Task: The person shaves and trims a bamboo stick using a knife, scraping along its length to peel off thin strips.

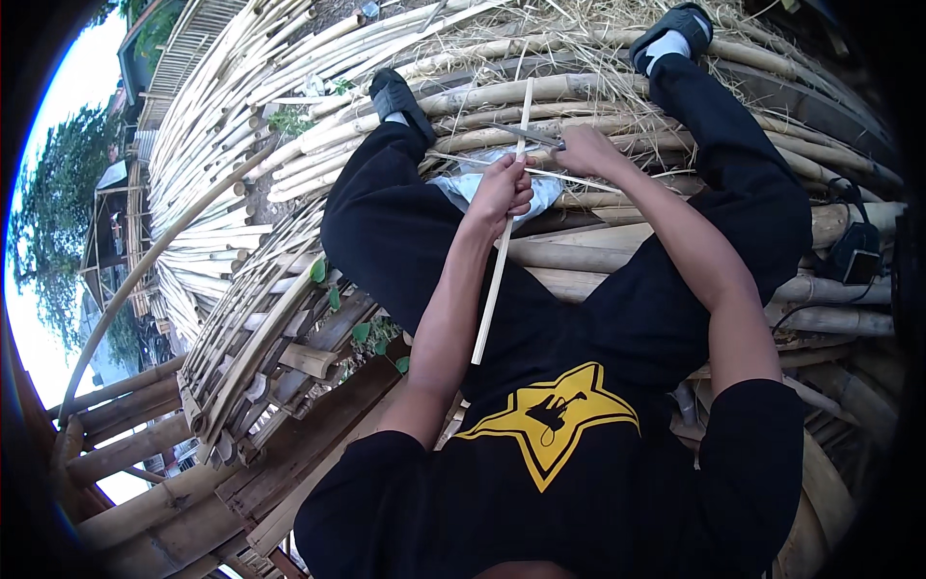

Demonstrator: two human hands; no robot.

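My left hand (502, 193) is closed around a long, pale bamboo strip (492, 294). The strip slants from near my lap up past my fist, its far end beyond both hands. In my right hand (588, 152), fingers wrapped round the handle, is a knife (526, 134) with a thin, dark blade. The blade crosses the strip just beyond my left fist; whether it bites into the strip I cannot tell. A thinner bamboo sliver (579, 180) lies crosswise by my left fingers. Under the hands, between my knees, is a pale plastic bag (546, 197).
I sit on bamboo poles (579, 253), legs apart. Dry shavings (588, 72) litter the poles ahead. Stacked bamboo (222, 145) fills the far left. A curved pole (154, 256) arches at the left. A black device with a cord (857, 253) rests at the right.
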